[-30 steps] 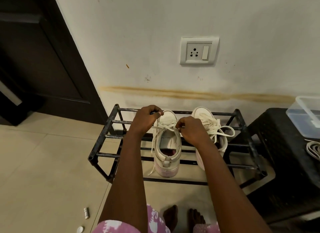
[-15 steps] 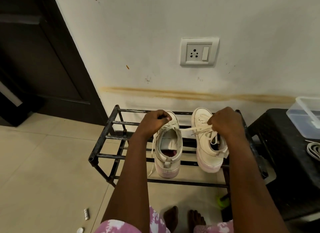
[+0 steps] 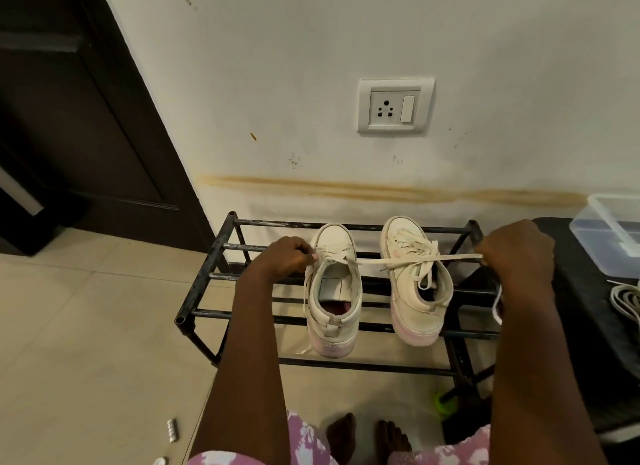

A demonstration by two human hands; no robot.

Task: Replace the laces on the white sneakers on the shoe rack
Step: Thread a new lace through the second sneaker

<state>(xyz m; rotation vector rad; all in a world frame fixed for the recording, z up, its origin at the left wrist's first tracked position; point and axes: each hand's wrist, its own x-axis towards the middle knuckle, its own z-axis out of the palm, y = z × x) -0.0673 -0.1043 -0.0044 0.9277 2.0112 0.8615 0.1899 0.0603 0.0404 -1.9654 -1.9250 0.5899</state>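
Lace (image 3: 415, 259) pulled farther right, gripped by fingers of right hand (image 3: 519, 258); left hand (image 3: 282, 262) fingers pinch left sneaker (image 3: 334, 312).

Flat, soft room light; wide-angle bend at the edges.

From my end the wall (image 3: 346, 49) reads matte and evenly lit. The door (image 3: 69, 118) at left drops to near-black with little detail. Faint, soft-edged shadow sits under the shoe rack (image 3: 381, 368). Straight lines bow toward the corners. Centre is sharp: the white sneakers (image 3: 332, 312) hold texture without blowing out, and the lace (image 3: 460, 257) pulled across them has crisp edges.
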